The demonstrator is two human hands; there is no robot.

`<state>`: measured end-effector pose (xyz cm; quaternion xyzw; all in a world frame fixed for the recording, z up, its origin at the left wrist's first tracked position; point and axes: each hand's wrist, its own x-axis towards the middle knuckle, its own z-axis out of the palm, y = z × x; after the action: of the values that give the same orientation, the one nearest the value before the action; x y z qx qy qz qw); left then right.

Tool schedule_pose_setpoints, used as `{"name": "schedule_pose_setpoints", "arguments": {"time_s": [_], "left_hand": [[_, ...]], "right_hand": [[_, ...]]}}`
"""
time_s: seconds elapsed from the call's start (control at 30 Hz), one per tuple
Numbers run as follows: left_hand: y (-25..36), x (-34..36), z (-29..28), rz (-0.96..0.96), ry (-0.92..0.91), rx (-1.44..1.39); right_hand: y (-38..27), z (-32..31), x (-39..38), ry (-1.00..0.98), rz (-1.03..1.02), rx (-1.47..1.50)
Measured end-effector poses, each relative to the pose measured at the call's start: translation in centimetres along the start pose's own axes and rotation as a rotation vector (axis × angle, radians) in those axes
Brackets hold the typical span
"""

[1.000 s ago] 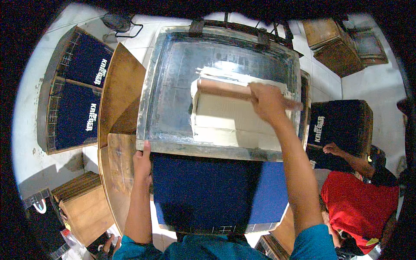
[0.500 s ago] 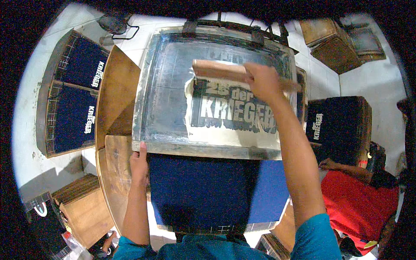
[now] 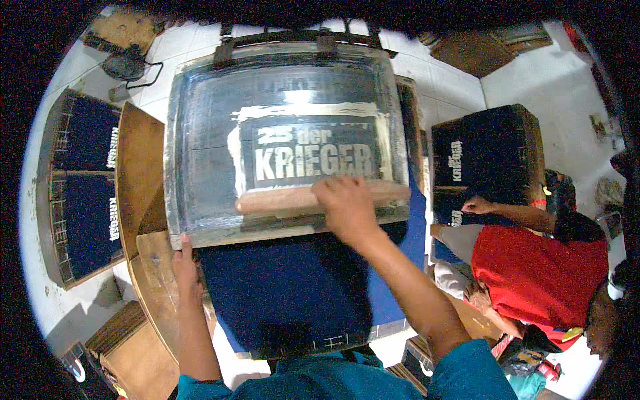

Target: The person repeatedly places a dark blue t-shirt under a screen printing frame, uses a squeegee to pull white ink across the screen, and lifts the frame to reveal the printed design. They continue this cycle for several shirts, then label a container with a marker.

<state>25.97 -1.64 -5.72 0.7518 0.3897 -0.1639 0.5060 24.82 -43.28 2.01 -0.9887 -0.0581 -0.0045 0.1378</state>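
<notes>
My right hand [image 3: 348, 205] is wrapped over the wooden handle of a long squeegee [image 3: 277, 199], which lies crosswise at the near end of a screen printing frame [image 3: 280, 233]. Pale ink borders the pale block lettering [image 3: 313, 160] on the mesh, just beyond the squeegee. At the frame's near left corner my left hand [image 3: 187, 270] grips the edge, thumb on top; its other fingers are mostly hidden. Dark blue fabric [image 3: 287, 287] lies flat on a board beneath the frame and shows on the near side. The squeegee's blade is out of sight.
Boards with printed blue fabric [image 3: 83, 220] stand at the left beside a wooden panel [image 3: 139, 187]. More printed fabric [image 3: 500, 147] is at the right, where a person in red [image 3: 540, 273] reaches toward it. Hinge clamps [image 3: 327, 43] hold the frame's far edge.
My right hand has drawn the squeegee from the far part of the screen to its near end. The view has shifted rightward. My left hand has kept hold of the frame's corner.
</notes>
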Motion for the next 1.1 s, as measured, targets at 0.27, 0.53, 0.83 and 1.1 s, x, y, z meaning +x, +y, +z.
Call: {"name": "schedule_pose_setpoints", "arguments": {"time_s": [0.27,0.53,0.83,1.1], "left_hand": [[3.1,-3.1,1.3,-0.034,-0.187,-0.404],[4.5,-5.5,1.3,0.068,-0.138,-0.384],[4.6,-5.8,1.3,0.093,-0.186,-0.447],[5.9,-7.1,1.6,0.111,-0.106,-0.439]], "right_hand": [[-0.6,0.5,-2.0,0.146,-0.039,0.016],[2.8,-5.7,6.9,-0.351,0.014,0.182],[2.1,-6.4,3.5,-0.373,0.021,0.145],[7.6,-4.7,14.3,-0.252,-0.132,0.101]]}}
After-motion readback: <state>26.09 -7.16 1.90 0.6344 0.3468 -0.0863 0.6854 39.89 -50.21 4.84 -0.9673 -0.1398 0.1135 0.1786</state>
